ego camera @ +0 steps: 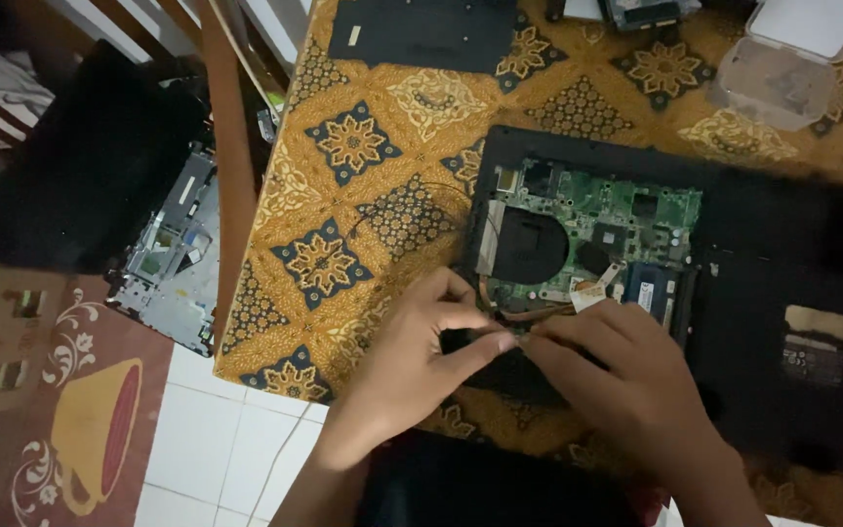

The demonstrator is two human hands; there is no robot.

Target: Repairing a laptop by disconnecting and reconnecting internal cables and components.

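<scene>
Opened black laptop (734, 293) lies bottom-up on the patterned counter (363, 195), green circuit board (617, 210) and round black fan (529, 246) exposed. Left hand (412, 361) and right hand (626, 381) meet at the laptop's near edge, each grip pinched shut, fingertips touching; what they pinch is too small to tell.

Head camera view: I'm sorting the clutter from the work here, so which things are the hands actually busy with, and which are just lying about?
In hand:
- opened laptop base with its green circuit board
- thin cables at its near edge, where the left hand and right hand meet fingertip to fingertip

Lying about:
- black cover panel
- clear plastic box
- stripped laptop part on the floor
- patterned tablecloth
</scene>
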